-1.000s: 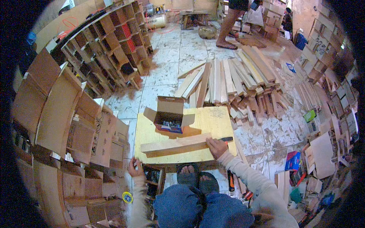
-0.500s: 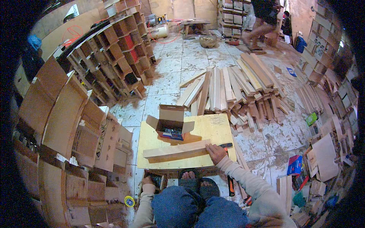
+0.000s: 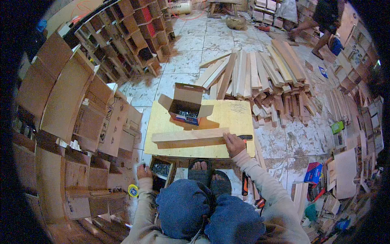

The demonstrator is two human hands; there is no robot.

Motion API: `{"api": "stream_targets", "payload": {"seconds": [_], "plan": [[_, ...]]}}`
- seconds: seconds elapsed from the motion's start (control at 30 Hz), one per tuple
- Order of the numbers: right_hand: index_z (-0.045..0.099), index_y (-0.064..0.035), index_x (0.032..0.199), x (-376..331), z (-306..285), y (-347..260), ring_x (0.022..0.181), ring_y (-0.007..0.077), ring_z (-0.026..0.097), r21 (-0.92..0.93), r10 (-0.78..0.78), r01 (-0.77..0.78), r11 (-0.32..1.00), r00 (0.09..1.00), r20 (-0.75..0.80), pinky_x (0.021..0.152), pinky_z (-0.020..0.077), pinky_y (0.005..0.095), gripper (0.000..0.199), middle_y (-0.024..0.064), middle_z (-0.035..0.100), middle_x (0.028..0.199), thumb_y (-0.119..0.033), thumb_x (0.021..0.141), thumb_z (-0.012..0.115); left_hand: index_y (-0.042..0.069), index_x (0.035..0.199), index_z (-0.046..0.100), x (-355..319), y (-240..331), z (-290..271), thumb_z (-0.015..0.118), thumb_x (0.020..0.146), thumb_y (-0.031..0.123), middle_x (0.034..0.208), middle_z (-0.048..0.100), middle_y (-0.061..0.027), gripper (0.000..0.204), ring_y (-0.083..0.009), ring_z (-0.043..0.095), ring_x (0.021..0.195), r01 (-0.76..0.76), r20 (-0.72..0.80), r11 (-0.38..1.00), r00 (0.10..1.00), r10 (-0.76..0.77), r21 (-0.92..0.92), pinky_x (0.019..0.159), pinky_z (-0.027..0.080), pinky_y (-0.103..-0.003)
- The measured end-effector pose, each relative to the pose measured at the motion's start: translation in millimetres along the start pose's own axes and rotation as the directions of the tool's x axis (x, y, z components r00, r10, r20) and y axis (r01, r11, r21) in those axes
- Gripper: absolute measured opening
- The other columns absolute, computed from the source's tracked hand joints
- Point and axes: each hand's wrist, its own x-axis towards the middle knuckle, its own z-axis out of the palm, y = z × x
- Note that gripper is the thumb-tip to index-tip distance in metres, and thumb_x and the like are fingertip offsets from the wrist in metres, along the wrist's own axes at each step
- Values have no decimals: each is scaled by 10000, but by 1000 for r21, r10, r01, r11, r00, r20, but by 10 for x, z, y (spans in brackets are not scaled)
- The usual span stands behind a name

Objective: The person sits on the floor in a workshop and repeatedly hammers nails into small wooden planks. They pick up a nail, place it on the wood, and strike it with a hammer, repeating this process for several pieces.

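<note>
Sitting over a yellow board (image 3: 235, 118): right hand (image 3: 234, 144) pressing spread fingers on plank's (image 3: 189, 136) three-o'clock end; left hand (image 3: 144, 171) (grip unclear) beside small box (image 3: 161, 168); open brown carton (image 3: 186, 106) at twelve.

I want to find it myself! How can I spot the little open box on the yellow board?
Find the yellow board lying flat on the tiled floor in front of the seated person's knees. Near its far edge, beyond the long wooden plank that the right hand presses, stands the small cardboard box. Its flaps are spread open, showing dark little metal pieces inside.
</note>
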Motion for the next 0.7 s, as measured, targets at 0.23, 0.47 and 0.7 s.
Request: {"api": "stream_targets", "payload": {"seconds": [0.23, 0.47, 0.7], "plan": [[575, -2, 1180, -5, -4, -13, 829, 286, 614, -7, 15, -15, 1000, 1000, 3, 663, 524, 377, 465, 167, 614, 1045, -39, 716, 560, 17, 974, 630, 1500, 1955, -312, 599, 867, 113, 945, 649, -162, 147, -318, 630, 826, -365, -167, 810, 931, 325, -458, 701, 501, -406], [579, -20, 1191, -26, 22, -14, 825, 279, 619, 13, 40, -40, 999, 999, -37, 654, 524, 374, 479, 149, 620, 1043, -39, 712, 570, 35, 982, 657, 2418, 2925, 764, 571, 852, 190, 1030, 654, -185, 220, -356, 629, 981, -380, 686, 921, 693, 221, 87, 851, 517, -415], [565, -31, 1213, -49, 61, -28, 799, 269, 613, 10, 93, -93, 996, 996, 6, 608, 507, 372, 487, 138, 611, 1054, -46, 727, 562, 38, 987, 683, 2399, 2871, 1030, 628, 807, 110, 1028, 658, -199, 202, -349, 620, 1035, -149, 468, 983, 880, 84, 104, 852, 535, -392]]}}
